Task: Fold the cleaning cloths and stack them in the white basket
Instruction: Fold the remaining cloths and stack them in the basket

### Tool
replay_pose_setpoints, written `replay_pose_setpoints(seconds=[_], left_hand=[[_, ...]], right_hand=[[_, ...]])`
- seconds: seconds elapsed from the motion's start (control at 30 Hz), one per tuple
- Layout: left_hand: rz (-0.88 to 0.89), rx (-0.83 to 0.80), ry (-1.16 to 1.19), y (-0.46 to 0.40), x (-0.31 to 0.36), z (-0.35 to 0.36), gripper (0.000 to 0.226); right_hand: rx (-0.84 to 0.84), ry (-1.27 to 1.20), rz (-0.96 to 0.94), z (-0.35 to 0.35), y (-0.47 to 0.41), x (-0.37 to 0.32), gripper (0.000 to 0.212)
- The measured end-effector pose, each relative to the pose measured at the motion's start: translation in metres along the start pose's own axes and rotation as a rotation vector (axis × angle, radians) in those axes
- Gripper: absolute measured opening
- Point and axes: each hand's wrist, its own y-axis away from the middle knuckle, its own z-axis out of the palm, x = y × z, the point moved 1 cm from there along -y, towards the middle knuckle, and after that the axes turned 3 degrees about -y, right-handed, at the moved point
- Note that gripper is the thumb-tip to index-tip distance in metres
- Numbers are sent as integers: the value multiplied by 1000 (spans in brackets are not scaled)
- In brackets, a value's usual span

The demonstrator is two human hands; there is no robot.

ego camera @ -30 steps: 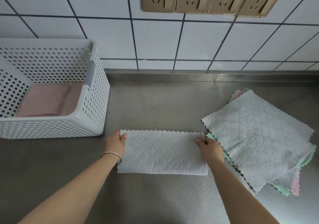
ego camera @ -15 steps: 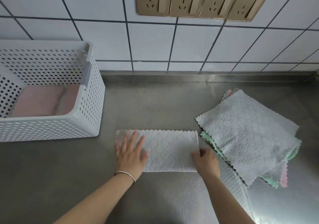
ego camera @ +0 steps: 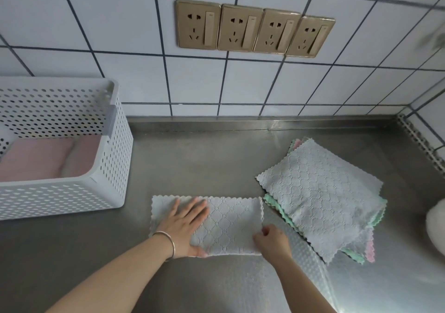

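Lying flat near the front of the steel bench (ego camera: 204,163), the grey cloth (ego camera: 231,226) is folded into a long strip whose long axis runs left to right, parallel to the back wall, its scalloped edges showing along the top and the short ends. To its right, just beside it, a loose pile of unfolded cloths (ego camera: 320,197) sits turned at an angle, a grey one on top with green and pink edges peeking out underneath. The white basket (ego camera: 113,168), perforated all over, stands at the left of the bench, apart from the strip, with folded pink cloths (ego camera: 43,158) inside it.

Behind the bench rises a wall of white tiles (ego camera: 115,18) with dark grout, carrying a row of four gold-coloured sockets (ego camera: 255,29). A second tiled wall meets it in the corner at far right. A blurred white shape at the right edge cannot be identified.

The left hand (ego camera: 185,226), a thin bracelet (ego camera: 168,240) on its wrist, lies palm down on the left half of the strip, its grip wide with fingers straight and spread, pressing the fabric. The right hand (ego camera: 272,240) sits at the strip's near right corner, its grip narrow, fingers curled and pinching the cloth's edge.
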Motion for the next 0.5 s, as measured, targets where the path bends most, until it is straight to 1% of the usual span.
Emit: replay_pose_setpoints(seconds=[0.1, 0.2, 0.27, 0.3, 0.37, 0.43, 0.5], left_hand=[[-55, -50, 23, -2, 1, -6, 112], [-98, -109, 77, -4, 7, -22, 113], [-124, -124, 176, -7, 11, -34, 109], [-143, -99, 266, -6, 12, -40, 101], [-184, 37, 544, -2, 13, -55, 78], [-255, 197, 924, 3, 15, -68, 59], [-336, 229, 1351, 9, 19, -76, 43]], right_hand=[[24, -34, -23, 0, 4, -4, 4], [42, -72, -61, 0, 11, -11, 3], [66, -95, -101, 0, 17, -18, 4], [83, -100, -133, 0, 21, -23, 4], [132, -76, -248, 1, 30, -34, 4], [212, -16, -410, 8, 38, -47, 10], [299, 24, -551, 21, 50, -62, 13]])
